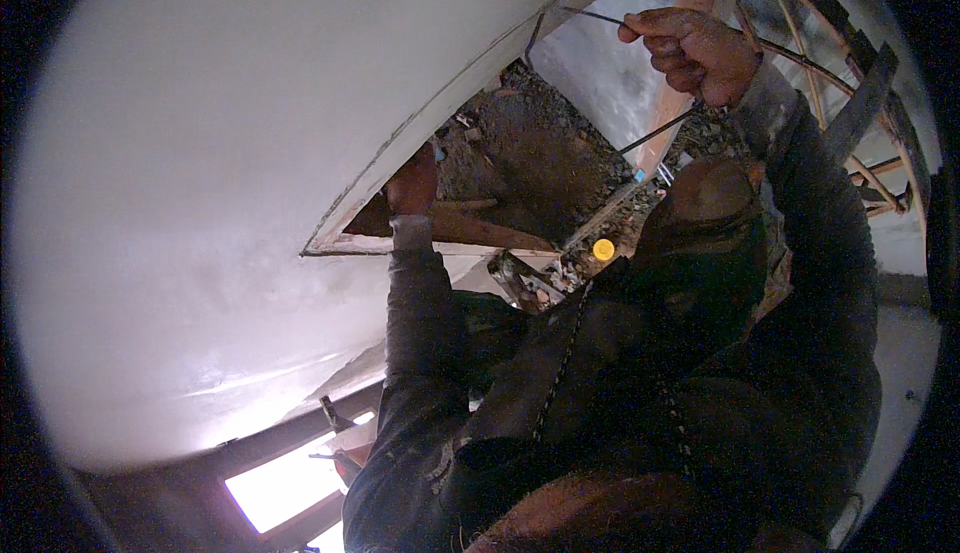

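Note:
A large white panel or sheet (220, 133) fills the left side, its dark edge running up to the right. My left hand (412, 188) is at that edge over an opening; its fingers are in shadow and mostly hidden. My right hand (700, 58) is raised at the upper right, closed on a thin dark rod (597, 15) whose tip is close to the panel's upper edge. Below the same hand, a second dark length (655, 130) slants down to the left; I cannot tell whether it is part of the rod.
Dark, rubble-strewn ground (530, 143) shows through the opening. Pale wooden strips (600, 218) border it. A round yellow cap-like thing (603, 250) lies among the debris. Bent sticks (835, 68) stand at the right, and a bright window (285, 488) is at lower left.

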### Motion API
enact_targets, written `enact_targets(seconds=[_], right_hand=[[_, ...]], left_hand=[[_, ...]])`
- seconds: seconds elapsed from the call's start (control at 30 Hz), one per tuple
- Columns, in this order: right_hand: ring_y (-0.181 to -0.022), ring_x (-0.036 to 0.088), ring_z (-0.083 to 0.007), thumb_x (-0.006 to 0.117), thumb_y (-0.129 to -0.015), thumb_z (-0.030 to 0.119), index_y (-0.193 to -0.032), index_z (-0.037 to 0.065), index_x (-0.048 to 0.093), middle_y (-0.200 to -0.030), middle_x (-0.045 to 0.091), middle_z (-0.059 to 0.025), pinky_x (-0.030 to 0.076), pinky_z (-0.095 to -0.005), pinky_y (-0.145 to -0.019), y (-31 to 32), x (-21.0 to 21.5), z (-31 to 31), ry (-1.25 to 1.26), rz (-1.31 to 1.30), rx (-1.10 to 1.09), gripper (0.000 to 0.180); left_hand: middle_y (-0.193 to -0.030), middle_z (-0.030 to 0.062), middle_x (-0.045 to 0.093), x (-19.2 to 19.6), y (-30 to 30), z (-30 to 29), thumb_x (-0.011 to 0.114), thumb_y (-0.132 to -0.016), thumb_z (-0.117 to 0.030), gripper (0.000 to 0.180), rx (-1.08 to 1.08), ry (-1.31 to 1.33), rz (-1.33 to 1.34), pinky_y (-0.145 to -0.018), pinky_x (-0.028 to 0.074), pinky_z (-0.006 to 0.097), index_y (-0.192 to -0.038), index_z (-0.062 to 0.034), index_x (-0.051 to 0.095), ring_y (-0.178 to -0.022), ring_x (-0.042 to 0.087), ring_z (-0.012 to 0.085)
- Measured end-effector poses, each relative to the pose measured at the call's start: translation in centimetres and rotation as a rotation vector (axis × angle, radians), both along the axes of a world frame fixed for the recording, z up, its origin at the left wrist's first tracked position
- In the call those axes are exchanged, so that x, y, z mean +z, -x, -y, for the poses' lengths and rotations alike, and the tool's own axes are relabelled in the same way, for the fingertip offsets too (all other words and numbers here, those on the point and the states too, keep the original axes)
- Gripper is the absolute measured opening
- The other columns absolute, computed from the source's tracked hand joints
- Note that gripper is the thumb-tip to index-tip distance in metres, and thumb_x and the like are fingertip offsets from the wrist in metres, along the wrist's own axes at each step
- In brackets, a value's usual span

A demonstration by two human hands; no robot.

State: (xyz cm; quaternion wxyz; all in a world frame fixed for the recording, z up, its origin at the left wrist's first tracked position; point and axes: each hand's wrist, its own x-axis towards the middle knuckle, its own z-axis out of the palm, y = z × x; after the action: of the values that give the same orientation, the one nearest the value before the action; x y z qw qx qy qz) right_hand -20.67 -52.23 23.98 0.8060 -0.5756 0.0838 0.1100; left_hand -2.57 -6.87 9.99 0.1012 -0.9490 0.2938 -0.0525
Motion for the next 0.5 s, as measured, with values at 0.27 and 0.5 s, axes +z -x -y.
enact_targets(seconds=[0.27,0.5], right_hand=[[-0.049,0.026,-0.0003,0.066,-0.101,0.034,-0.113,0.006,0.063,-0.063,0.032,0.0105,0.019,-0.0185,-0.036,-0.3,-0.2,4.7,0.080,0.066,-0.080,0.030],[-0.048,0.025,-0.0002,0.062,-0.103,0.030,-0.114,0.007,0.064,-0.063,0.034,0.0105,0.020,-0.0190,-0.037,2.4,0.3,5.5,0.072,0.126,-0.129,0.026]], left_hand=[[-0.138,0.0282,0.058,-5.6,-0.6,-3.5,0.059,-0.092,-0.021,0.050,-0.082,0.083,0.473,-0.105,0.047,0.060,-0.140,-0.0056,0.055,-0.125,0.059,0.0473],[-0.143,0.0233,0.057,0.1,0.6,-0.6,0.058,-0.096,-0.024,0.046,0.077,0.066,0.030,-0.110,0.044,0.057,-0.138,-0.0062,0.055,-0.128,0.057,0.0447]])
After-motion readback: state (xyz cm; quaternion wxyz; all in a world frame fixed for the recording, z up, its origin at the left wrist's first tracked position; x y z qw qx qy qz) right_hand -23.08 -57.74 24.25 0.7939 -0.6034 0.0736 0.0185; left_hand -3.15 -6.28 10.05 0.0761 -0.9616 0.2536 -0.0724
